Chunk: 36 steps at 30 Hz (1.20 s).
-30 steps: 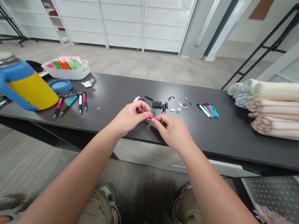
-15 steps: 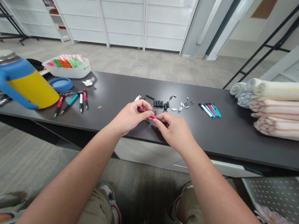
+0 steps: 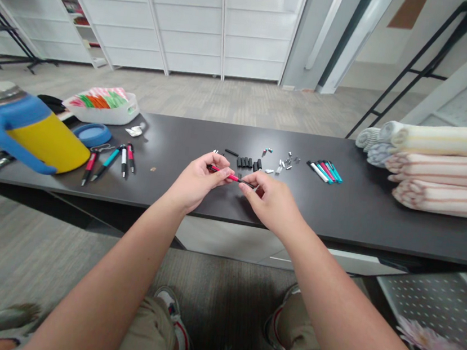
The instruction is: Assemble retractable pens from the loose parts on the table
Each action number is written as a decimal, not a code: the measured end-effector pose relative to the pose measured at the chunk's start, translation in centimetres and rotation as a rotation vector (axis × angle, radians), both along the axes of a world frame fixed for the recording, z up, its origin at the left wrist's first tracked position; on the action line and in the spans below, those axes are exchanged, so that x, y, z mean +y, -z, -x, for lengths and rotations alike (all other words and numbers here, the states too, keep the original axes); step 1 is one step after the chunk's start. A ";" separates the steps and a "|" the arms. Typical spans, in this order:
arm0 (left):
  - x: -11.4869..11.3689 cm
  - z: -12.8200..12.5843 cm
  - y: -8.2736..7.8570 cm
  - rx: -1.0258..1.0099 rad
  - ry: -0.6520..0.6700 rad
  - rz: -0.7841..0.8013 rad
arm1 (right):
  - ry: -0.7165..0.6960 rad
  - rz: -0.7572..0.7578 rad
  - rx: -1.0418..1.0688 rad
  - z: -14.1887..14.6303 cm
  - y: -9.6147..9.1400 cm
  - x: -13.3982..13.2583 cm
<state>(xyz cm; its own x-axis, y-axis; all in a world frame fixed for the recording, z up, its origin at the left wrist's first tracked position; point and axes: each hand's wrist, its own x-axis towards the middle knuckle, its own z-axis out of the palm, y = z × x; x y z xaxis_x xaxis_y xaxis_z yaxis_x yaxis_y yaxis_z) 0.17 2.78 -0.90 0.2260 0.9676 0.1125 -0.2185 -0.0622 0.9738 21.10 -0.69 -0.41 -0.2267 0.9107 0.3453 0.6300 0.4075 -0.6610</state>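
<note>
My left hand [image 3: 198,183] is closed round a pink pen barrel [image 3: 222,172], held just above the black table [image 3: 172,187]. My right hand [image 3: 268,198] pinches a thin dark part [image 3: 246,183] that sticks out of the barrel's right end. Just beyond my hands lie several black grip sleeves [image 3: 248,162], small metal and plastic pen parts [image 3: 285,162] and a row of pen barrels in white, pink and teal [image 3: 324,171].
Several finished pens [image 3: 110,160] lie at the left beside a blue lid [image 3: 92,134] and a yellow and blue jug [image 3: 30,130]. A white tray of coloured items [image 3: 103,105] stands behind. Rolled towels [image 3: 443,166] are stacked at the right.
My hands have drawn slightly apart, and a thin dark part now shows between the pink barrel and my right fingers.
</note>
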 end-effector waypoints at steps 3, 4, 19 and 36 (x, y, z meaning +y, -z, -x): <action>-0.1 -0.1 -0.2 0.017 0.012 -0.016 | -0.027 -0.013 -0.042 -0.1 -0.2 -0.1; -0.2 -0.1 -0.3 0.018 0.017 -0.019 | -0.028 -0.012 -0.061 -0.1 -0.3 -0.1; 0.0 0.0 0.0 0.005 0.004 -0.014 | 0.030 0.004 -0.118 0.0 -0.1 -0.1; 0.1 0.0 0.2 -0.002 0.007 -0.023 | -0.001 -0.072 -0.092 0.2 0.0 -0.1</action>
<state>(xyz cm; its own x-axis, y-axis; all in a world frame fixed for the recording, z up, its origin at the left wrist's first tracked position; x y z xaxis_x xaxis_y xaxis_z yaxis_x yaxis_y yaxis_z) 0.20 2.86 -1.12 0.2329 0.9630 0.1357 -0.2214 -0.0834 0.9716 20.93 -0.80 -0.36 -0.2617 0.8839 0.3877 0.6861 0.4529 -0.5694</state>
